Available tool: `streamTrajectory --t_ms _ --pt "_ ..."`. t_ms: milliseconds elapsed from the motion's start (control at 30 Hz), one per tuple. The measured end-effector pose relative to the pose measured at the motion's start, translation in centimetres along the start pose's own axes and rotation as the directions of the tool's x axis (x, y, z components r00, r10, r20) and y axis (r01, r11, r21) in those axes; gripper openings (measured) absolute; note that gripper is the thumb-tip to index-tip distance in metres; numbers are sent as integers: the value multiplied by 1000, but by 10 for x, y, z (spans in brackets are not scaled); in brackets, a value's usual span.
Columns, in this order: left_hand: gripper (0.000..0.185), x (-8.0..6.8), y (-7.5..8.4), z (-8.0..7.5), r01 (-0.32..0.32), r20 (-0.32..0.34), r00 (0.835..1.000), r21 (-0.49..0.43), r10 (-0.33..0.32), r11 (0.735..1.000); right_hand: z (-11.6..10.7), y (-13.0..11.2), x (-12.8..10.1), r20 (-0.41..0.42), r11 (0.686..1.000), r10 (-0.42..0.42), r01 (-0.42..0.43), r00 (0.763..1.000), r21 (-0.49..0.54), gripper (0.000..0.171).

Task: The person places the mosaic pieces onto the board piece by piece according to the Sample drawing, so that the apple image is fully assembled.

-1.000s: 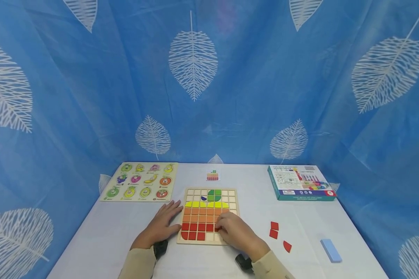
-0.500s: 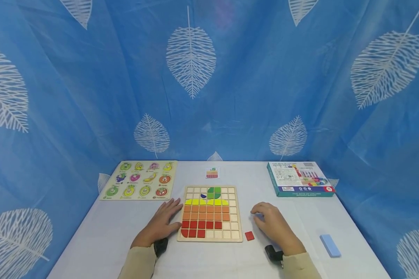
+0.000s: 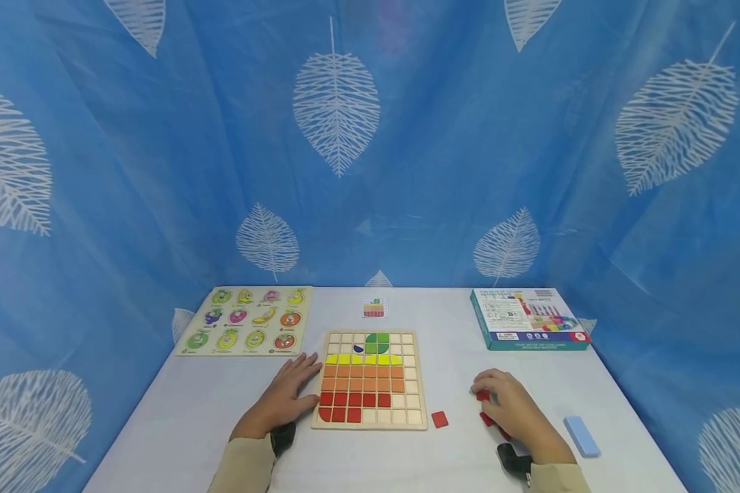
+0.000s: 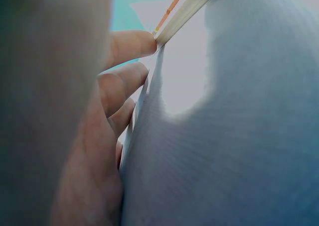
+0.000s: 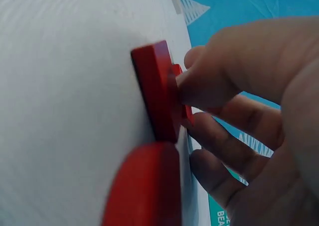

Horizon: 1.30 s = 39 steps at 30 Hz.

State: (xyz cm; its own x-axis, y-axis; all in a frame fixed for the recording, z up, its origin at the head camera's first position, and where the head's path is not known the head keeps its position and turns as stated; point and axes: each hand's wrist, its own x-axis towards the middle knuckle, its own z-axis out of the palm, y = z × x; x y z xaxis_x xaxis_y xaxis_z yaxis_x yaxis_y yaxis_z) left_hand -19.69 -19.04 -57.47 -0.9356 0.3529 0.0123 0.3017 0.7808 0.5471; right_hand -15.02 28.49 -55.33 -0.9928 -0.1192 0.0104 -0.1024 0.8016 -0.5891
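A wooden grid board (image 3: 412,418) lies mid-table, partly filled with red, orange, yellow, green and blue tiles. My left hand (image 3: 288,394) rests on the table, its relaxed fingers touching the board's left edge. To the right, my right hand (image 3: 510,405) has its thumb and fingers around a red square tile (image 3: 482,395). Just below the thumb sits another red square tile (image 5: 157,91), flat on the cloth. A red rounded piece (image 5: 144,186) looms blurred nearest the right wrist camera. One more red square tile (image 3: 440,419) lies beside the board's right edge.
Behind the board lies a small pattern card (image 3: 374,308). At the back left is a fruit puzzle board (image 3: 247,322). A boxed set (image 3: 530,320) stands at the back right. Right of my right hand lies a blue block (image 3: 582,436).
My right hand has left the board and moved right to the loose red pieces. A red square tile now lies beside the board, where none lay a second ago. My left hand stays put.
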Motion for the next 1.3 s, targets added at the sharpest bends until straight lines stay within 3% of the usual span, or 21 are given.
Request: streamTrajectory --t_ms 433,567,767,1000,1167,1300 --pt "69 0 1 0 -1 4 1000 0 1 1000 3 -12 1 -39 1000 10 -11 999 -27 19" --pt "69 0 2 0 -8 1 1000 -4 8 1000 12 -25 5 -65 997 -81 81 995 -4 20" --pt "69 0 2 0 -17 -3 1000 3 17 1000 25 -48 11 -100 971 -229 235 968 50 23" --pt "68 -1 1 -1 -19 1 1000 1 19 1000 39 -71 20 -36 950 -298 300 954 84 17" --pt "69 0 2 -2 -20 -3 1000 -3 20 1000 49 -87 28 0 912 -398 395 918 106 14" --pt "69 0 3 -2 -11 -3 1000 -3 11 1000 57 -100 33 46 900 -429 423 902 107 12"
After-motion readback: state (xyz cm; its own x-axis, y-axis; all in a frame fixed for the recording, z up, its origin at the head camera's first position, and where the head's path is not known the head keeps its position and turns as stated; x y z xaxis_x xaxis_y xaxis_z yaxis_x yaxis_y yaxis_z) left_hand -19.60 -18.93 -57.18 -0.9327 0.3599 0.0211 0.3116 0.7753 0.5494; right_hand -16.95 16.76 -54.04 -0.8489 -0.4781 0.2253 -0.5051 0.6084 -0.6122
